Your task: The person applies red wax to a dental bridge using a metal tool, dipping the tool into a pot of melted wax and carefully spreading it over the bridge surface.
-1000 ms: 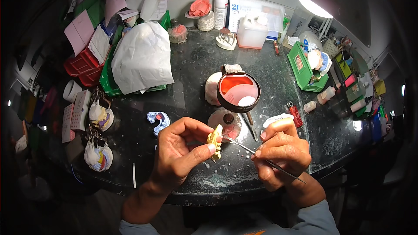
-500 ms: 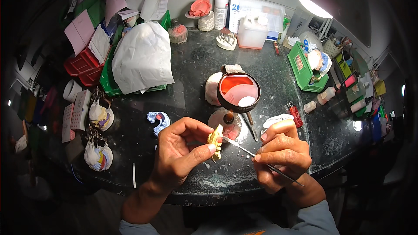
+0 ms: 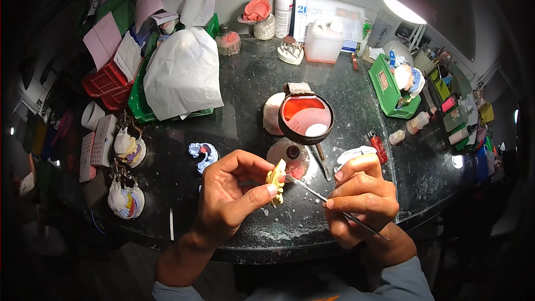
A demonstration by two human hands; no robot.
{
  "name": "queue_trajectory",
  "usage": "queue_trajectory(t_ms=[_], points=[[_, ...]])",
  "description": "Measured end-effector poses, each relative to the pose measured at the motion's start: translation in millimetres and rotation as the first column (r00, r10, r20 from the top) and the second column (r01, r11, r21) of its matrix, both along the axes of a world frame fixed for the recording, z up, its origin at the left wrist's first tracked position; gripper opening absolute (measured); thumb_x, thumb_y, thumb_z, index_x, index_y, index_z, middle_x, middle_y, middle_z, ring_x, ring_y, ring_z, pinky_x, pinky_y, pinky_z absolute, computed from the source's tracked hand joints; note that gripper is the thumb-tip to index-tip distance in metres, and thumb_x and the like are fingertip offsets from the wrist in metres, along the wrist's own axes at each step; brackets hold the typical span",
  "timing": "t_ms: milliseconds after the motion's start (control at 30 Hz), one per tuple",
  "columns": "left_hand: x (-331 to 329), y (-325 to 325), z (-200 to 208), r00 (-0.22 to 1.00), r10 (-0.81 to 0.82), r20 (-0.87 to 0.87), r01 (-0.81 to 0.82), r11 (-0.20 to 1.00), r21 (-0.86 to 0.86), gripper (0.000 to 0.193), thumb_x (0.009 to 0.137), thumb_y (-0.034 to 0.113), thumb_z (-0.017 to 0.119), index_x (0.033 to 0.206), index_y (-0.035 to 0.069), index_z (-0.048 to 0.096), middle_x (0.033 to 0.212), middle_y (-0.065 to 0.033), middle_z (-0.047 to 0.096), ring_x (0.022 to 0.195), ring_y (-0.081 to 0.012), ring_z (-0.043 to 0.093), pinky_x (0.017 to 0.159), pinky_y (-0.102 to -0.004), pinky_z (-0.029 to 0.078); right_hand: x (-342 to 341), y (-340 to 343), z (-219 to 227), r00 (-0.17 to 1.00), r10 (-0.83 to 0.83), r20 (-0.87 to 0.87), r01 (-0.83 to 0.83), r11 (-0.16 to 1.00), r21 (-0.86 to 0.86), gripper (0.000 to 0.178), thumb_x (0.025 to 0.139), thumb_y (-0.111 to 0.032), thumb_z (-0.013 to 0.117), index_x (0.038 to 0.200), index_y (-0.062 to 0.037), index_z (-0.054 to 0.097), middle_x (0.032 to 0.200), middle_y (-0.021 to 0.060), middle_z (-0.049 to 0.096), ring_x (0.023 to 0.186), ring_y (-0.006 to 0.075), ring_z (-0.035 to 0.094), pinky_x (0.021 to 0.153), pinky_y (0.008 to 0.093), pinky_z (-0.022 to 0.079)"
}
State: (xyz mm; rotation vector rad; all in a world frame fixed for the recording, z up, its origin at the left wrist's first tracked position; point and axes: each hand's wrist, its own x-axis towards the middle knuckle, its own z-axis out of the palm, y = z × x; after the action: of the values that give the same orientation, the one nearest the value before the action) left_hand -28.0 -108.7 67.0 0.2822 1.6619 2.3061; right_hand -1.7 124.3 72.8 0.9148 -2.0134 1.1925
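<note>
My left hand [image 3: 234,192] pinches a small yellow dental cast [image 3: 275,183] between thumb and fingers, holding it up above the bench. In my right hand [image 3: 362,200] is a thin metal wax carver [image 3: 312,192], gripped like a pen. Its flat tip is at the right side of the cast and seems to touch it. Behind the hands stands a round dark-rimmed pot [image 3: 329,128] with red and pink contents. Just below it sits a small burner with a dark top [image 3: 293,152] on a pale, stained base.
A blue horseshoe-shaped piece [image 3: 207,159] lies left of my left hand. Mounted dental casts [image 3: 126,198] stand further left. Beyond my right hand are a knife [image 3: 322,161], a white piece [image 3: 356,153] and a red lighter [image 3: 378,147]. Green bins [image 3: 390,86] hold casts; a plastic jug [image 3: 324,42] stands behind.
Almost nothing differs. Both hands keep their grip and place; the carver's tip has shifted very slightly at the cast.
</note>
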Motion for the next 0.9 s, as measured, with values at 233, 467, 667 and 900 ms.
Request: queue_trajectory(t_ms=[233, 467, 667, 900], points=[[0, 0, 0, 1.000, 0.000, -0.009, 0.000, 1.000, 0.002, 0.029, 0.079, 0.002, 0.068, 0.106, -0.005, 0.061, 0.096, -0.0157, 0.071, 0.089, -0.0170, 0.068, 0.082, -0.0312, 0.057, 0, 0, -2, 1.000, 0.005, -0.013, -0.005, 1.000, -0.007, 0.029, 0.058, 0.002, 0.073, 0.085, -0.0077, 0.074, 0.072, 0.0001, 0.068, 0.081, 0.0230, 0.062, 0.072, 0.0317, 0.050], [0, -1, -1, 1.000, -0.007, -0.014, 0.007, 1.000, 0.003, 0.029, 0.079, 0.002, 0.068, 0.106, -0.005, 0.061, 0.097, -0.0157, 0.071, 0.089, -0.0172, 0.068, 0.082, -0.0313, 0.057, 1, 1, 0, 1.000, 0.014, -0.019, -0.014, 1.000, -0.017, 0.028, 0.057, 0.001, 0.072, 0.085, -0.0072, 0.074, 0.071, 0.0008, 0.066, 0.081, 0.0236, 0.062, 0.072, 0.0321, 0.050], [-1, -2, -7, 0.999, -0.038, 0.028, 0.037, 0.999, 0.038, 0.034, 0.081, 0.004, 0.066, 0.113, -0.006, 0.060, 0.101, -0.0190, 0.071, 0.091, -0.0215, 0.071, 0.080, -0.0352, 0.061, -4, 6, -2, 0.995, -0.093, -0.046, 0.090, 0.994, -0.055, 0.031, 0.060, 0.002, 0.073, 0.089, -0.0062, 0.071, 0.077, 0.0033, 0.067, 0.082, 0.0241, 0.062, 0.077, 0.0348, 0.049], [0, 0, -2, 0.994, -0.071, 0.087, 0.065, 0.995, 0.076, 0.048, 0.085, 0.006, 0.059, 0.130, -0.009, 0.056, 0.108, -0.0212, 0.069, 0.099, -0.0273, 0.072, 0.084, -0.0409, 0.063, -12, 5, 3, 0.972, -0.233, -0.027, 0.230, 0.969, -0.086, 0.029, 0.069, 0.008, 0.075, 0.095, -0.0039, 0.071, 0.080, 0.0054, 0.069, 0.081, 0.0217, 0.059, 0.079, 0.0344, 0.047]])
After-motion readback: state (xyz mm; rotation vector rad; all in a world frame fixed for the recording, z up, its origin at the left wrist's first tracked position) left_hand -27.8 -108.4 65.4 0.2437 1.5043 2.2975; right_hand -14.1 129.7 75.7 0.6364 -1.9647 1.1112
